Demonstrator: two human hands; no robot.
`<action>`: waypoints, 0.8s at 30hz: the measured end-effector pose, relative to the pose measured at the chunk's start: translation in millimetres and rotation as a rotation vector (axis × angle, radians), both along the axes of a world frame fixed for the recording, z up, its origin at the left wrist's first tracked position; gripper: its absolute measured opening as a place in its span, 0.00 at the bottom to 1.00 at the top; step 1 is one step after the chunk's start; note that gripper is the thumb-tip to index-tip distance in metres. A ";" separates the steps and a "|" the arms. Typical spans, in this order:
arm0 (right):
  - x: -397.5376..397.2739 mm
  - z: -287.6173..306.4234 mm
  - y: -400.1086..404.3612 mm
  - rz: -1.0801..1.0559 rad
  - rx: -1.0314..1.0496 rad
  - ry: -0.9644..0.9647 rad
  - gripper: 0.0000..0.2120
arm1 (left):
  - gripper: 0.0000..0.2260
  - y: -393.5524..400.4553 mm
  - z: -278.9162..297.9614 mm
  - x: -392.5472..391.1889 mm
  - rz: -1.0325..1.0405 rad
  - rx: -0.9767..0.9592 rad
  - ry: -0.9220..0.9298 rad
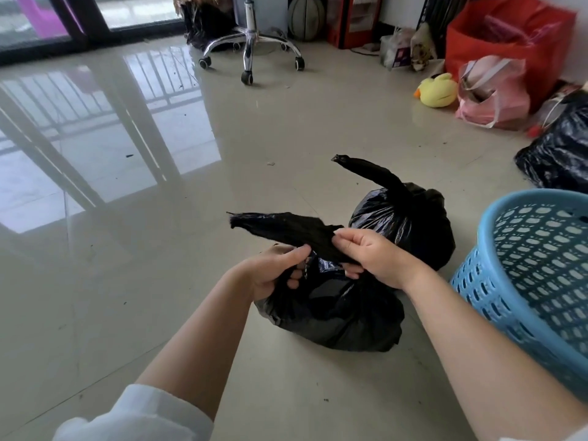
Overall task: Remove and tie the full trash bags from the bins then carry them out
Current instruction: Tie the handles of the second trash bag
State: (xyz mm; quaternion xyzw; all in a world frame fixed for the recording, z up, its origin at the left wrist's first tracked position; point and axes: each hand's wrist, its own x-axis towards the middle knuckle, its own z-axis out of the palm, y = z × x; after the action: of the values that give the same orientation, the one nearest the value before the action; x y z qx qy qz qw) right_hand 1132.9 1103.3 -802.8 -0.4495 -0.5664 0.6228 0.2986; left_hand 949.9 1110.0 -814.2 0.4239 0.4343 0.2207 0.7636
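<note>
A chrome five-legged swivel chair base on castors (251, 49) stands far across the glossy beige tiled floor (159, 313). At far right, a yellow plush duck toy (436, 90) lies just beside a pink plastic shopping bag (491, 97), with a large red fabric tote bag (509, 49) behind it.

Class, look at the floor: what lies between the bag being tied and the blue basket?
In the head view, a second black bag, its neck twisted upward, sits between the near bag and the basket, just behind the right hand.
</note>
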 end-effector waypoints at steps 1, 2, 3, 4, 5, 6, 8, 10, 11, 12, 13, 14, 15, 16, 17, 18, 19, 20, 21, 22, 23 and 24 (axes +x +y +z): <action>-0.8 1.6 -1.2 0.059 -0.007 -0.038 0.12 | 0.14 -1.9 0.6 1.9 -0.016 0.001 -0.032; -0.8 2.4 -2.3 0.094 -0.016 -0.081 0.13 | 0.19 -3.4 1.2 3.4 -0.036 0.003 -0.063; -0.8 2.5 -3.3 0.108 -0.030 -0.124 0.14 | 0.27 -4.2 1.0 4.1 -0.052 0.003 -0.082; -0.2 2.3 -4.6 0.113 -0.048 -0.165 0.16 | 0.32 -4.1 0.3 4.8 -0.054 0.011 -0.092; 0.4 2.2 -5.8 0.114 -0.071 -0.203 0.16 | 0.34 -3.4 0.4 5.8 -0.037 0.014 -0.104; 1.2 2.0 -6.9 0.116 -0.093 -0.237 0.16 | 0.33 -2.4 0.3 6.5 -0.006 0.010 -0.120; 2.2 1.8 -8.5 0.138 -0.127 -0.300 0.17 | 0.25 -1.9 0.3 9.2 0.080 -0.033 -0.169; 2.6 2.0 -9.9 0.177 -0.149 -0.359 0.19 | 0.20 -1.9 0.2 10.7 0.134 -0.066 -0.254; 2.9 2.3 -10.4 0.197 -0.163 -0.371 0.19 | 0.19 -2.2 0.7 11.0 0.145 -0.072 -0.296; 3.8 2.5 -10.8 0.206 -0.186 -0.368 0.20 | 0.20 -2.6 1.3 10.5 0.151 -0.078 -0.329; 4.8 3.2 -11.1 0.202 -0.212 -0.356 0.20 | 0.22 -3.4 2.2 9.9 0.151 -0.088 -0.340; 6.2 3.9 -11.5 0.189 -0.226 -0.343 0.19 | 0.23 -4.1 3.1 9.8 0.144 -0.097 -0.340; 7.9 4.8 -11.6 0.171 -0.222 -0.333 0.19 | 0.24 -5.0 4.4 9.9 0.135 -0.102 -0.326; 9.7 4.8 -11.5 0.143 -0.202 -0.337 0.18 | 0.24 -5.8 5.2 10.6 0.124 -0.101 -0.295; 11.6 4.7 -10.9 0.102 -0.170 -0.359 0.19 | 0.24 -6.1 5.4 11.2 0.119 -0.087 -0.241; 13.8 3.4 -9.8 0.048 -0.129 -0.390 0.20 | 0.22 -6.4 4.9 12.0 0.113 -0.043 -0.161; 15.2 1.8 -8.4 -0.016 -0.093 -0.412 0.21 | 0.17 -6.5 4.3 13.0 0.102 0.032 -0.058; 16.4 1.2 -6.8 -0.068 -0.068 -0.411 0.20 | 0.13 -6.0 4.0 14.4 0.078 0.116 0.045; 16.9 1.4 -5.2 -0.103 -0.064 -0.387 0.17 | 0.11 -4.9 3.8 15.8 0.046 0.203 0.142; 17.2 1.9 -3.5 -0.129 -0.083 -0.344 0.14 | 0.12 -3.9 3.9 17.2 0.004 0.289 0.227; 16.9 3.0 -1.7 -0.153 -0.112 -0.290 0.12 | 0.13 -3.5 4.3 19.1 -0.044 0.360 0.309; 16.8 3.9 -0.1 -0.168 -0.136 -0.233 0.12 | 0.14 -3.3 4.5 21.0 -0.088 0.412 0.378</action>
State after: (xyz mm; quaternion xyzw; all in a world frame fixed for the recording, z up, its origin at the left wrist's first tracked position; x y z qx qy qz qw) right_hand 1149.8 1103.2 -798.8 -0.5835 -0.5144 0.5762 0.2508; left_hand 970.9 1106.7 -809.7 0.6222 0.4961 0.1881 0.5757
